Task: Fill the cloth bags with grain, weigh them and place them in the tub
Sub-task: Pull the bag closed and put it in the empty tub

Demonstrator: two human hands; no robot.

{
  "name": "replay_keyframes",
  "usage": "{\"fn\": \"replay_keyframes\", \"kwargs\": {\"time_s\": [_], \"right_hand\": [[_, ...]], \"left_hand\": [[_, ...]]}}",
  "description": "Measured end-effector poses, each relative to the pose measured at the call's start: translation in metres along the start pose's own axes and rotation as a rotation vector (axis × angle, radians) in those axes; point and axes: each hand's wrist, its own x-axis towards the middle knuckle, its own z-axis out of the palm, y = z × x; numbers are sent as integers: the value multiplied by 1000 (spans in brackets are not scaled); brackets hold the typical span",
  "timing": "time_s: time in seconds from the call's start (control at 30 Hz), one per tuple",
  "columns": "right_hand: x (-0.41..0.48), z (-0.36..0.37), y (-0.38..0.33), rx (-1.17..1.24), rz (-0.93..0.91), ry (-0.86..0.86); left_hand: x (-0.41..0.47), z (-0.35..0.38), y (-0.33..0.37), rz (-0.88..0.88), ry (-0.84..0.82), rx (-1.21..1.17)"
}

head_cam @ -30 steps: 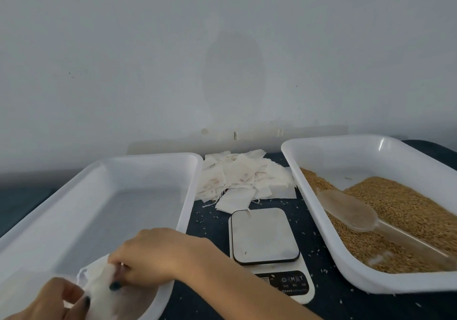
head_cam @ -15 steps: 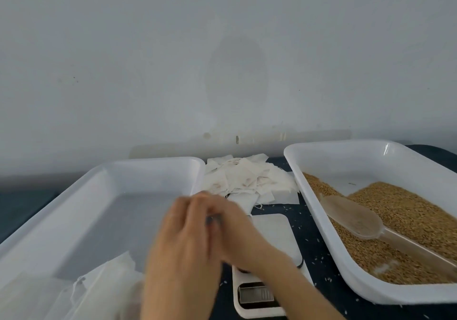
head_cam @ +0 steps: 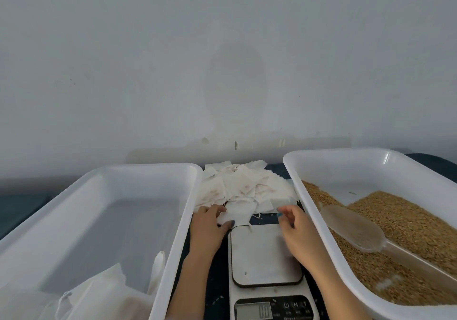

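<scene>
Pinching one flat cloth bag at the near edge of the bag pile, the left hand sits beside the scale. The right hand hangs over the scale, fingers loosely bent, holding nothing. Other bags lie in the left tub.

1. Both hands have left the near corner of the tub, where they were on a filled bag a second ago. That bag now lies there untouched.
2. Half a second ago the hands were pressed together over the scale. Now they are apart, reaching past its far edge to the pile of empty bags.
3. The left hand now pinches an empty bag at the pile's near edge, thumb on top.
4. The right hand now hangs over the scale's far right corner, fingers loosely curled, just beside the pile.
5. The scale's plate shows again between the forearms.
</scene>
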Motion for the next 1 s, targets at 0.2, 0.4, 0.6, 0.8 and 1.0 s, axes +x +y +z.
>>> {"fn": "replay_keyframes", "kwargs": {"time_s": [0.2,0.4,0.6,0.8,1.0], "right_hand": [[-2,-2,4,-159,86,-81],[-3,-3,5,-192,86,-98],[-3,-2,5,-199,83,-110],[-2,-1,7,-149,81,-134],[-7,-3,-3,-45,-80,-118]], "left_hand": [[-7,3,1,34,89,-5],[-8,-1,2,90,235,-26],[-6,-1,9,22,315,-402],[-2,3,11,-69,286,-530],[0,-6,19,-116,-12,-1485]]}}
